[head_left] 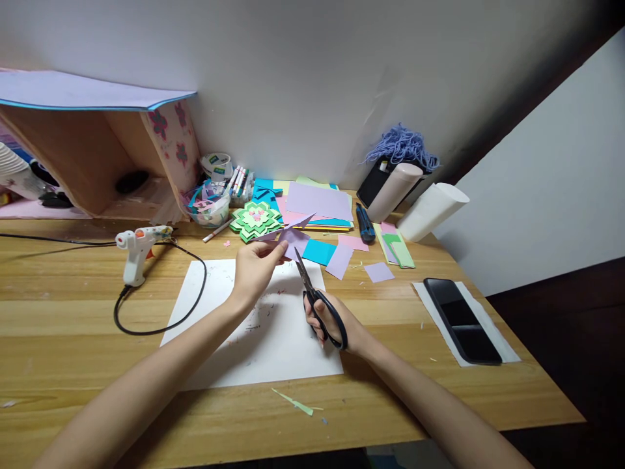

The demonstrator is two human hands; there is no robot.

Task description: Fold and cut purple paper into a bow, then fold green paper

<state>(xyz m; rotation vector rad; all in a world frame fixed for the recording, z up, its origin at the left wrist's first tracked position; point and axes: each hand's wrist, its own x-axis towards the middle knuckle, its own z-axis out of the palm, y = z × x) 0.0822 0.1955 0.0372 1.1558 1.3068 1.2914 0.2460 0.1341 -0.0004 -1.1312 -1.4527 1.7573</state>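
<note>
Between the thumb and fingers of my left hand is a folded piece of purple paper, its flaps sticking out to both sides. My right hand grips black-handled scissors, whose blades point up and away toward the paper's lower right edge. The tips look close to the paper; whether they touch it I cannot tell. Both hands are above a white sheet dotted with small marks. Just behind the paper lies a layered green paper flower with a pink centre. Blue and purple cut squares lie to its right.
A white glue gun with a looping black cord stands at left, before an open cardboard box. Stacked coloured paper, a utility knife and paper rolls are at the back. A phone lies at right.
</note>
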